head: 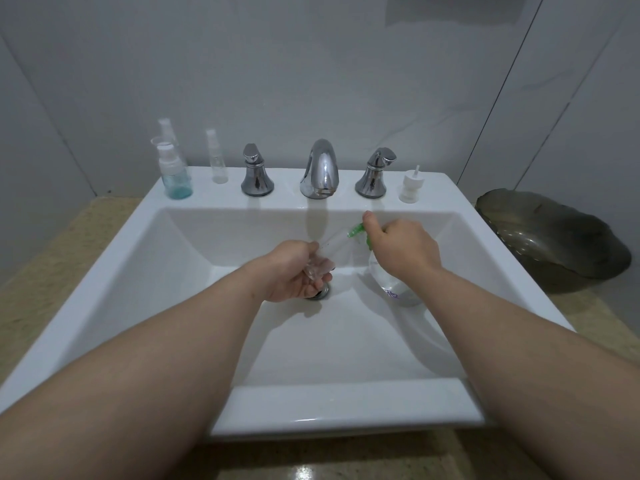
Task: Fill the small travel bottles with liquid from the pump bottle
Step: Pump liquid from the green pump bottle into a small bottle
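Over the white sink (194, 258), my left hand (294, 271) grips a small clear travel bottle (329, 252), tilted with its mouth toward the right. My right hand (403, 245) grips the green head (356, 230) of a clear pump bottle (391, 284) that hangs into the basin; its nozzle points at the small bottle's mouth. On the sink's back ledge stand a travel bottle with blue liquid (175, 174), a clear spray bottle behind it (165, 128), a slim clear bottle (218, 161) and a loose white pump cap (412, 185).
A chrome faucet (320, 171) with two handles (256, 176) (374, 174) stands on the back ledge. The drain (320, 294) lies under my left hand. A dark glass bowl (550, 237) rests on the beige counter (45, 271) to the right. Grey tiled wall behind.
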